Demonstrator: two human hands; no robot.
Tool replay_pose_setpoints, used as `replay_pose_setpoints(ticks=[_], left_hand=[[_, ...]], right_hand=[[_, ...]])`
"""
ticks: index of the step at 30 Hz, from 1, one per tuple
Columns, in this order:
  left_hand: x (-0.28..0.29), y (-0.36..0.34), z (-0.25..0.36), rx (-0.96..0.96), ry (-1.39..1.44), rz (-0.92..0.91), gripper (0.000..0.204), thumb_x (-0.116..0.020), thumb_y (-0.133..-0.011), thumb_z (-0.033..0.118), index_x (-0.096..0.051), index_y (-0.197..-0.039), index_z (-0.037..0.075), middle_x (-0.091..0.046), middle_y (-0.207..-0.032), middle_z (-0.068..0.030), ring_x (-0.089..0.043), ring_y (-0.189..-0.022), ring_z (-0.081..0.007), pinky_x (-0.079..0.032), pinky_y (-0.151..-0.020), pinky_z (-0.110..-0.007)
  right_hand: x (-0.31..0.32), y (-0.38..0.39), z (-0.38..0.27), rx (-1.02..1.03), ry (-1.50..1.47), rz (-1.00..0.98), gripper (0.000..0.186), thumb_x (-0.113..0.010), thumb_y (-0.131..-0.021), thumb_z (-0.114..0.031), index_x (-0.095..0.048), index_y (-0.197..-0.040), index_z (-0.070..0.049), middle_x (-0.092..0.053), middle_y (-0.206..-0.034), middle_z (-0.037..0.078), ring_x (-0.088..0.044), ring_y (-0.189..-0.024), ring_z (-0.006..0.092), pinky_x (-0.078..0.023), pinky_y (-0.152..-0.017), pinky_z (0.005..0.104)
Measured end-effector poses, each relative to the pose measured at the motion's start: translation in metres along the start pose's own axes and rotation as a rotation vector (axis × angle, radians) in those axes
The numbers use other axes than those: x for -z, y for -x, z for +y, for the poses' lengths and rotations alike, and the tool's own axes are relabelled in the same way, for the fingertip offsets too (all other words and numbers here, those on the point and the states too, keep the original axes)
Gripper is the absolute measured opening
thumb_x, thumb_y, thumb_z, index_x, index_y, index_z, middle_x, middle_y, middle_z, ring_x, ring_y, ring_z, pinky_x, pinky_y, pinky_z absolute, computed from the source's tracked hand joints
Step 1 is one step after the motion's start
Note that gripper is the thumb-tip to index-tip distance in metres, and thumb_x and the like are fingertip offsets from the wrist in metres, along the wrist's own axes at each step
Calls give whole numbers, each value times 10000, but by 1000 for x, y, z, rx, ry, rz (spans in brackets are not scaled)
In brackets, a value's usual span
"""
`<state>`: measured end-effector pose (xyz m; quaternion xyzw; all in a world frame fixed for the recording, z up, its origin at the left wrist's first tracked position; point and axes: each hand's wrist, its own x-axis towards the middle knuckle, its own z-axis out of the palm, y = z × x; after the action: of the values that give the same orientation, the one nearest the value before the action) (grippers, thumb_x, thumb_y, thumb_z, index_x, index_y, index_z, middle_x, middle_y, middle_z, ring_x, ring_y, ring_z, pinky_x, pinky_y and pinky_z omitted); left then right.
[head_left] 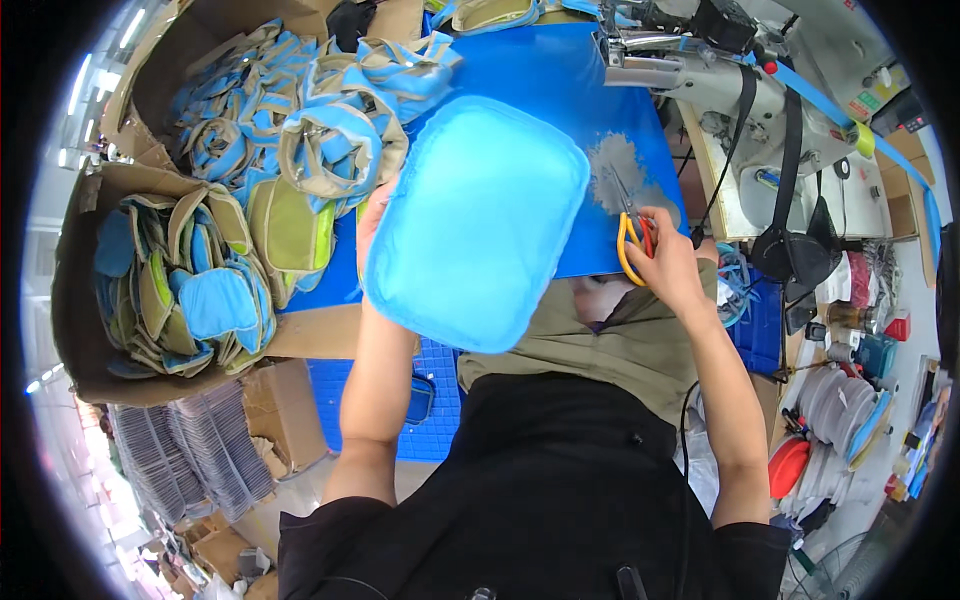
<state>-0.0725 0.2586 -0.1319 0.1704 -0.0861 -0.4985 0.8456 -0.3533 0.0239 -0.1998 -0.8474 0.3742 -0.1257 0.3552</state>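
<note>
A light-blue fabric panel (478,220), a rounded rectangle with a raised stitched edge, is held up over the front of the blue table. My left hand (374,222) grips its left edge, with most of the fingers hidden behind it. To the right, my right hand (668,258) is closed around the handles of a pair of scissors (628,228), one loop yellow-orange and the other red. Their blades point away over a grey worn patch (625,165) on the table and stay apart from the panel.
At left, a cardboard box (75,290) holds stacked blue and green panels. Behind it lie coiled blue-and-beige fabric strips (290,110). A sewing machine (700,85) stands at far right. Blue table surface (520,60) shows beyond the panel.
</note>
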Motion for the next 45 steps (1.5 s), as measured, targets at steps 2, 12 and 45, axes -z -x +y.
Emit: replay_pose_setpoints(ticks=[2,12,45], left_hand=[[-11,4,-8,47,79,-60,347,-523,-1044,227,-685,-1244,-5,-742,-1192,-178,-727,-1081,-298,-587,-968,-452],[-82,27,-39,8,-307,220,375,-547,-1064,249,-624,-1352,22,-708,-1257,-142,-695,-1133,-268,-550,-1010,-413],[-29,-34,-83,-630,-1755,22,208,-720,-983,175,-708,-1092,-1,-693,-1052,-20,-596,-987,-55,-492,-829,-251]], right_hand=[[1,1,4,56,10,10,550,-816,-849,-215,-594,-1320,-39,-704,-1109,241,-710,-997,389,-561,-873,450],[33,47,-89,290,-340,203,512,-837,-821,-159,-669,-1290,-43,-606,-1401,198,-597,-1295,339,-484,-1060,432],[11,11,-59,77,-624,214,325,-672,-1041,-286,-694,-917,14,-592,-751,-19,-483,-724,61,-399,-637,253]])
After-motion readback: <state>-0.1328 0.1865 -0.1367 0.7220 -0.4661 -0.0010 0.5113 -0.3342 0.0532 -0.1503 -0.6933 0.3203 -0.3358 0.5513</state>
